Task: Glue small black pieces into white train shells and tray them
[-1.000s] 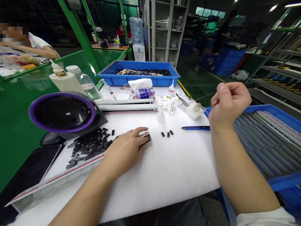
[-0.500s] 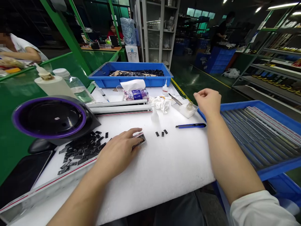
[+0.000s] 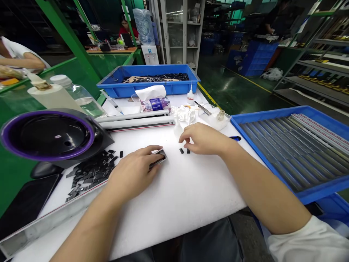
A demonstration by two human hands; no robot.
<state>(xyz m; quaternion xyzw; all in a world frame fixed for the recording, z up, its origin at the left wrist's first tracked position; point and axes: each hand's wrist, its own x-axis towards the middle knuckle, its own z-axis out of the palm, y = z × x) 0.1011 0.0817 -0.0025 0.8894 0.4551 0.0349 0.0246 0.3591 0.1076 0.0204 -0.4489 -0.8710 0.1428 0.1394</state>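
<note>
Two small black chips [image 3: 184, 150] lie on the white pad [image 3: 191, 196] at the right hand [image 3: 203, 139] fingertips, fingers curled loosely, touching. Left hand [image 3: 133, 171] pinches a flat holder [image 3: 159, 159]. Blue bin [image 3: 275, 120] w/ grey strips at right; rear blue tray [image 3: 152, 87] w/ black parts. Vs 0.5 s ago, the right hand dropped from the glue dish [image 3: 220, 119].

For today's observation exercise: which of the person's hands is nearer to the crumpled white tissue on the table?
Right. The right hand lies just in front of the crumpled white tissue, close to it. The left hand rests farther off, nearer the person, on a flat strip.
</note>
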